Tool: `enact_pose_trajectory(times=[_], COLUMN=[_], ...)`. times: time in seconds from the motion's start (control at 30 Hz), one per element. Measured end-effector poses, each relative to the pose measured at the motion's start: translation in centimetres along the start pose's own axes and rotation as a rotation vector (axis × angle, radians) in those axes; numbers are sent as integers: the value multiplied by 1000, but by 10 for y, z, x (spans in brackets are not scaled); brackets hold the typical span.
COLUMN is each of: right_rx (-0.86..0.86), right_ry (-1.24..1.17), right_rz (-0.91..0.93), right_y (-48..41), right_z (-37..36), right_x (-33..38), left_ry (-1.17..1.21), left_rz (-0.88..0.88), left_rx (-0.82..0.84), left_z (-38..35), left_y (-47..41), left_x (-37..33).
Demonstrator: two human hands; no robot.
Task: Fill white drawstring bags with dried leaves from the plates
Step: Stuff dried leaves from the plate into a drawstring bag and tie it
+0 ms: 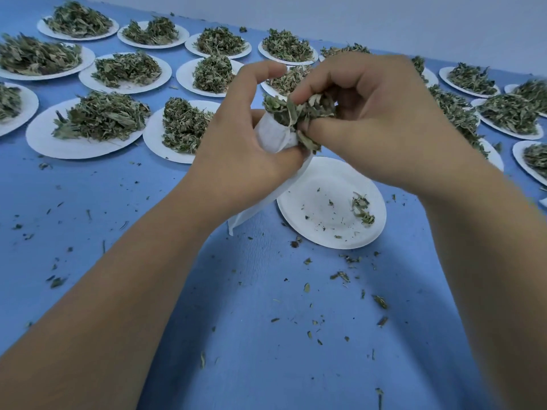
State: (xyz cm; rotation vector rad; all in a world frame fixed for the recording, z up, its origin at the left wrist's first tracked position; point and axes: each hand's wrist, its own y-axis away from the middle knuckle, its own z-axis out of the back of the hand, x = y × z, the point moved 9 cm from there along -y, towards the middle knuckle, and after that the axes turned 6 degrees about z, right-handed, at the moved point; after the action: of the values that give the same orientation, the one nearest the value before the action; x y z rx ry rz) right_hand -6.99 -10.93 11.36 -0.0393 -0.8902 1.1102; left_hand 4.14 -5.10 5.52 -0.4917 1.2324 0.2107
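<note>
My left hand [236, 143] grips the neck of a white drawstring bag [273, 134], whose lower end hangs down to the blue table. My right hand [376, 119] pinches a clump of dried leaves [296, 110] at the bag's mouth, fingers curled round it. Directly below the hands lies a white paper plate [322, 214] holding only a few leaf scraps.
Several white plates heaped with dried leaves, such as one [88, 128] at the left and one [509, 116] at the right, cover the far half of the blue table [281, 335]. Loose leaf crumbs are scattered near me. A pale wall runs behind.
</note>
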Motion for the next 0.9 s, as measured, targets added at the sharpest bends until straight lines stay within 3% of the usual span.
enact_pose_trajectory(times=[0.33, 0.5, 0.7, 0.9], right_rx=[288, 267, 274, 158], right_ry=[212, 239, 88, 62], right_rz=[-30, -41, -71, -71], right_y=[-6, -2, 15, 27], right_z=[-2, -6, -2, 10], right_x=[9, 4, -11, -24], left_ry=[-122, -224, -284, -432], left_rz=[-104, -117, -121, -193], left_rx=[22, 31, 93, 162], left_z=[-8, -20, -30, -48], left_y=[5, 8, 6, -1], left_x=[-8, -9, -9, -19])
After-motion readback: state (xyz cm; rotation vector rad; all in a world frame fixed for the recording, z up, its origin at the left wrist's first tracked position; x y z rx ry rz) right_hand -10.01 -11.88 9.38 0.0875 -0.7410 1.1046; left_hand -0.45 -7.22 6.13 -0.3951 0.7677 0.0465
